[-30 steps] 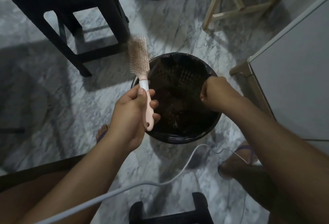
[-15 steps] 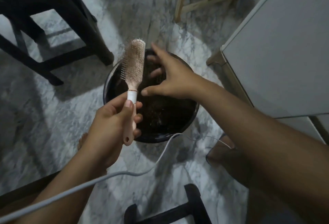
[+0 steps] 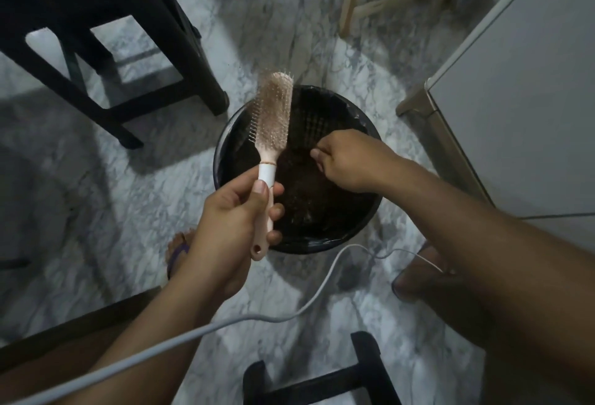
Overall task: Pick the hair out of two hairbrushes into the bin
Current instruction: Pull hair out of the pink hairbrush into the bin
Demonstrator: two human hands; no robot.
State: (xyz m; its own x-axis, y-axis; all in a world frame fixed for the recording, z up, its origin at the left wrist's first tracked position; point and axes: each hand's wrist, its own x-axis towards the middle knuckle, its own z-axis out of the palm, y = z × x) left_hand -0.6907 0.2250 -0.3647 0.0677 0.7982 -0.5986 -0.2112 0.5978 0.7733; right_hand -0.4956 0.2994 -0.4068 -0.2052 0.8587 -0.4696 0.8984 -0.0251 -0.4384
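Marble floor, bin (hairbrush above)

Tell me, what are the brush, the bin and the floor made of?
The brush looks like smooth pink plastic, with a white collar. The bin seems lined with a shiny black plastic bag, crinkled at the rim. The floor is probably polished marble or marble-look tile: grey veins, soft sheen.

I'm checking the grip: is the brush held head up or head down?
Head up. The left hand grips the handle of the brush, whose bristled head points up and away over the near-left rim of the bin.
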